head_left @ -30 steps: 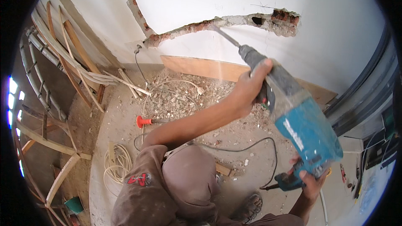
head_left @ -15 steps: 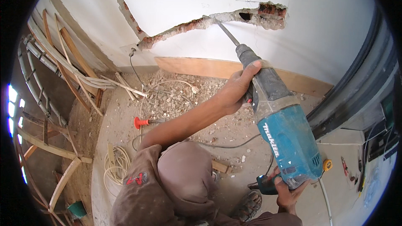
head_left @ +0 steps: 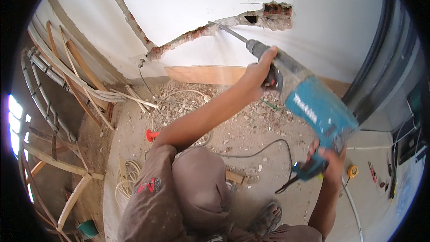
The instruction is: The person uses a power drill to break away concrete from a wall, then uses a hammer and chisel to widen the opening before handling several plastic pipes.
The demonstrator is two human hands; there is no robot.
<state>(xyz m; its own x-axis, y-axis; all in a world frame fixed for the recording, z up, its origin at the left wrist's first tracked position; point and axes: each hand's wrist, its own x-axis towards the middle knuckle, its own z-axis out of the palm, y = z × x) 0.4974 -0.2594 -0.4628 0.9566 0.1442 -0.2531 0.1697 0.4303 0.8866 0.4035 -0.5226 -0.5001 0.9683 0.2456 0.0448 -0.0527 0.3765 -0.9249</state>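
Note:
A teal and grey rotary hammer point(head_left: 313, 103) slants up to the left toward the white wall. My left hand point(head_left: 262, 74) grips it near the front, around the collar and side handle. At the rear, my right hand point(head_left: 329, 157) is wrapped around the back handle, slightly blurred. The steel chisel bit point(head_left: 234, 33) has its tip at the edge of a rough channel point(head_left: 192, 35) broken into the plaster. Red brick shows inside the channel, and a wider broken pocket point(head_left: 277, 15) lies at its right end. A dark power cord point(head_left: 275, 142) runs from the tool across the floor.
Rubble point(head_left: 188, 101) covers the floor under the wall, beside a leaning wooden board point(head_left: 206, 74). An orange-guarded chisel point(head_left: 151, 135) and coiled cable point(head_left: 127, 175) lie left. Timber and conduit point(head_left: 83, 76) lean at far left. A tape measure point(head_left: 353, 171) and pliers point(head_left: 372, 171) lie right.
The rotary hammer's rear has swung up and to the right, with my right hand raised along with it. The bit tip has shifted slightly left along the channel. Both hands keep their hold.

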